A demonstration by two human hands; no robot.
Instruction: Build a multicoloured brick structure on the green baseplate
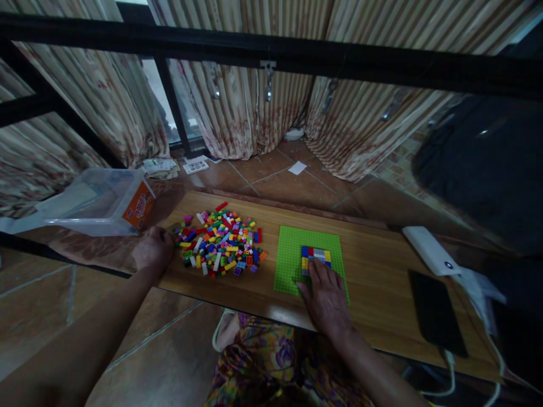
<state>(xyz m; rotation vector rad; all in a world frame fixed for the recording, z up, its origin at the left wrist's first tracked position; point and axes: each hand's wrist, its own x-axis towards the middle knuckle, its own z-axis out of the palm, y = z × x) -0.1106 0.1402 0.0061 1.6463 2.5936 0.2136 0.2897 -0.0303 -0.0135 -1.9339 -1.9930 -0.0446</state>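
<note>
A small brick block (315, 257) is being built on the green baseplate (297, 257), pressed by the flat, empty fingers of the right hand (326, 297). The left hand (153, 249), loosely curled and empty, rests beside the loose brick pile (220, 243) on the bench (382, 282); another brick must be picked next.

A dim room with a floor of reddish-brown tiles (271, 181). A low wooden worktop (382, 282) stands on it in the middle. Along the far side hang striped beige curtains (237, 107) with a faded floral print, reaching the floor; a narrow strip of pale daylight shows at a window (165, 102) between them, far left. A black metal bar (297, 56) runs across the top of the scene, with a slanting black strut at left. Scraps of paper (297, 167) lie on the far tiles. At right sits a large dark shape (483, 164), too blurred to tell.
</note>
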